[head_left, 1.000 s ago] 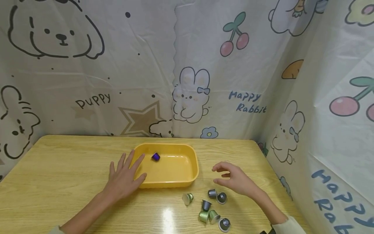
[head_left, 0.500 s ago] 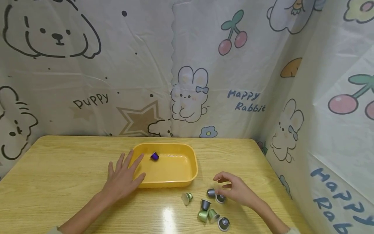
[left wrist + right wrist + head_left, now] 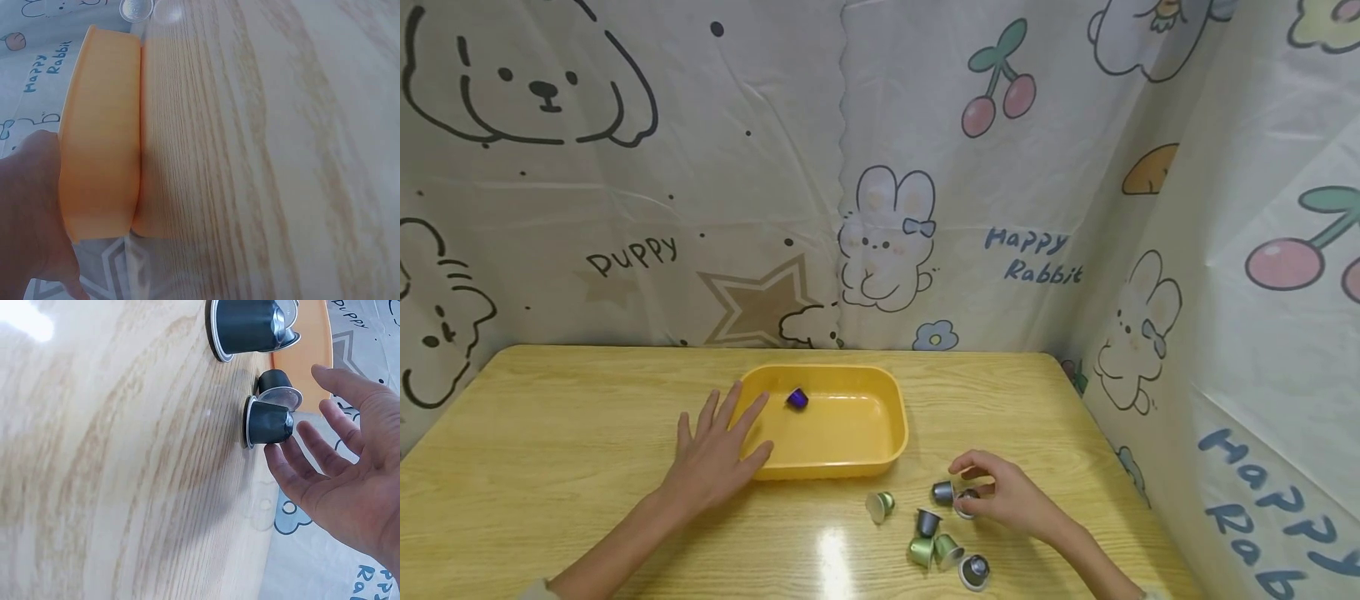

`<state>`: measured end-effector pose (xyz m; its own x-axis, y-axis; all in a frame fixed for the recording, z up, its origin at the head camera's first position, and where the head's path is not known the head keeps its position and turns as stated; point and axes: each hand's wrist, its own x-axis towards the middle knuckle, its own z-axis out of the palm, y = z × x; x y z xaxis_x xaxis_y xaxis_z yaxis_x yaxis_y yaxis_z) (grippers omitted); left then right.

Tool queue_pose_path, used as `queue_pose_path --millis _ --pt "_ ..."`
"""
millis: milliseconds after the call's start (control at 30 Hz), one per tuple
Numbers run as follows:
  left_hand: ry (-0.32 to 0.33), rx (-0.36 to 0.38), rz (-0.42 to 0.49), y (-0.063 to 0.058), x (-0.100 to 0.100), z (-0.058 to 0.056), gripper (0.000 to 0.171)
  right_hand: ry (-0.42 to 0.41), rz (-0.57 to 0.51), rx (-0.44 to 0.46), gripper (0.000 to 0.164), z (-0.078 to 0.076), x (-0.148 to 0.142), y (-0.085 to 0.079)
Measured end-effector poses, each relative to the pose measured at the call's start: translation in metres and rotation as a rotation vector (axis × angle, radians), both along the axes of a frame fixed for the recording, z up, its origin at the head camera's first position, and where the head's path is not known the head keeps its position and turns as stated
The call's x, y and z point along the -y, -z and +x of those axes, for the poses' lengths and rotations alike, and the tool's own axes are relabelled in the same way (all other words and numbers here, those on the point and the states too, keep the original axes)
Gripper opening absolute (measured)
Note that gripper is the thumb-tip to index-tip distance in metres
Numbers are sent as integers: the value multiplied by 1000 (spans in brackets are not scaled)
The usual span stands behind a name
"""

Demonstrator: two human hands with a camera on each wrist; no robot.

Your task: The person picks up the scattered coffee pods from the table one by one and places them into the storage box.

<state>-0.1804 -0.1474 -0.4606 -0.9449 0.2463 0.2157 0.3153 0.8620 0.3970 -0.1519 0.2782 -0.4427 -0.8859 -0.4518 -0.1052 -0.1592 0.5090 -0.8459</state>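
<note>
My left hand (image 3: 713, 454) rests with spread fingers on the left rim of a yellow plastic tray (image 3: 857, 467). One purple coffee capsule (image 3: 798, 399) lies inside it. To the tray's right, my right hand (image 3: 1011, 497) hovers over a dark coffee capsule (image 3: 967, 503), thumb and fingers apart around it. In the right wrist view this dark capsule (image 3: 267, 422) stands on its rim, fingertips very near or touching its top. Another dark grey capsule (image 3: 942, 492) lies on its side against it. In the left wrist view, the tray's outer wall (image 3: 103, 137) is beside my hand.
On the wooden table (image 3: 587, 417), nearer me, sit a dark capsule (image 3: 928, 522), green capsules (image 3: 921, 551) and another dark capsule (image 3: 974, 572). A lone green capsule (image 3: 881, 506) lies below the tray. A printed cloth (image 3: 760, 167) hangs behind the table and along its right side.
My right hand has come down and slightly toward me, from above the table to the dark capsule. The left hand and tray have stayed put.
</note>
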Motion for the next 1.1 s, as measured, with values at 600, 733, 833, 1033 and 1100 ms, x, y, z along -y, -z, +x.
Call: queue_pose_path --millis 600,733,833,1033,1100 --pt "8 18 12 -2 -1 2 65 7 78 -34 31 0 -1 9" --pt "8 20 11 -2 -1 2 66 14 103 -49 30 1 -1 8" --pt "9 20 10 -2 -1 2 66 19 109 -57 29 2 -2 9" --pt "9 15 10 -1 0 1 66 32 119 -79 27 3 -5 12" --pt "9 13 9 -1 0 1 66 37 119 -81 27 3 -5 13"
